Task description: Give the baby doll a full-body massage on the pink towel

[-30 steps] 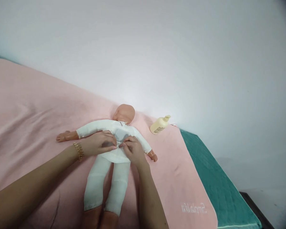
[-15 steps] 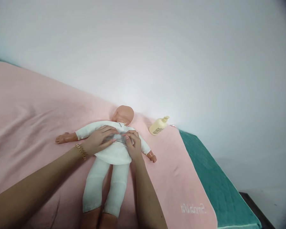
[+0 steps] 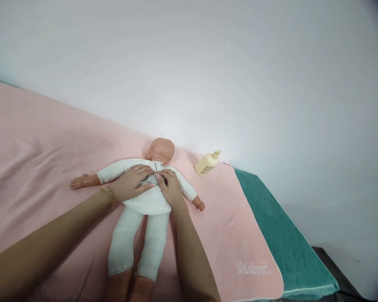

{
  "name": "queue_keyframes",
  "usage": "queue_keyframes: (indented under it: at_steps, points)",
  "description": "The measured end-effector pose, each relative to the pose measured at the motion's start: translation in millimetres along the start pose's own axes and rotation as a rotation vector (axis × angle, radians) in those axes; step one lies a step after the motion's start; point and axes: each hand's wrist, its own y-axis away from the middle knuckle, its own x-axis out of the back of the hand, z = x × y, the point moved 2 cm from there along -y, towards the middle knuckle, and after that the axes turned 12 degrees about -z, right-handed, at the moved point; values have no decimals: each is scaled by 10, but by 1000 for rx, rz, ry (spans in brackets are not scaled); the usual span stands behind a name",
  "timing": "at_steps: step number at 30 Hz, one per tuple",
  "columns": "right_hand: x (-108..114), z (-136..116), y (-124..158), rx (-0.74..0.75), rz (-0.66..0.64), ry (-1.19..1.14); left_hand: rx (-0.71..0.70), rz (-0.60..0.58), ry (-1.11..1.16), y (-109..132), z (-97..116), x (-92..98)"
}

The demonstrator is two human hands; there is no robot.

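A baby doll [image 3: 148, 201] with a white cloth body and bare plastic limbs lies stretched out, its bald head [image 3: 161, 150] at the far end and its face not visible. My left hand [image 3: 134, 182], with a gold bracelet at the wrist, rests open on the left of the doll's upper torso. On the right of the torso lies my right hand [image 3: 171, 188], fingers slightly bent and thumb apart. Both hands' fingertips nearly meet at the middle, by the dark seam below the neck. Neither hand grips anything.
A pale yellow pump bottle [image 3: 207, 163] stands tilted in view to the right of the doll's head. Under everything is a pink towel [image 3: 227, 235], spread over a green cover [image 3: 280, 230]. A white wall [image 3: 189, 75] rises behind.
My right hand's fingers have gone from raised and bent to flatter on the doll's torso, slightly farther up. My left hand stays almost in place. The view has shifted slightly.
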Motion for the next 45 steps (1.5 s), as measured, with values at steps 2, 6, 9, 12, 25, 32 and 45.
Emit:
queue_keyframes:
  at_steps: [2,6,9,12,25,32,45]
  points:
    - [-11,3,3,11,29,11,-1,-4,3,-4,5,-5]
    - [-22,6,35,69,119,0,27,59,-9,-5,13,-29]
    - [-34,22,35,91,122,-12,35,73,-28,-8,-9,-53]
    - [-50,55,7,63,80,-2,42,31,-29,-28,-47,-50]
    - [-69,57,45,61,86,19,112,64,-12,-132,-1,22]
    - [-97,82,3,23,50,51,122,36,-35,-140,-44,-21]
    - [178,-110,364,170,275,-202,-101,136,367,234,323,382]
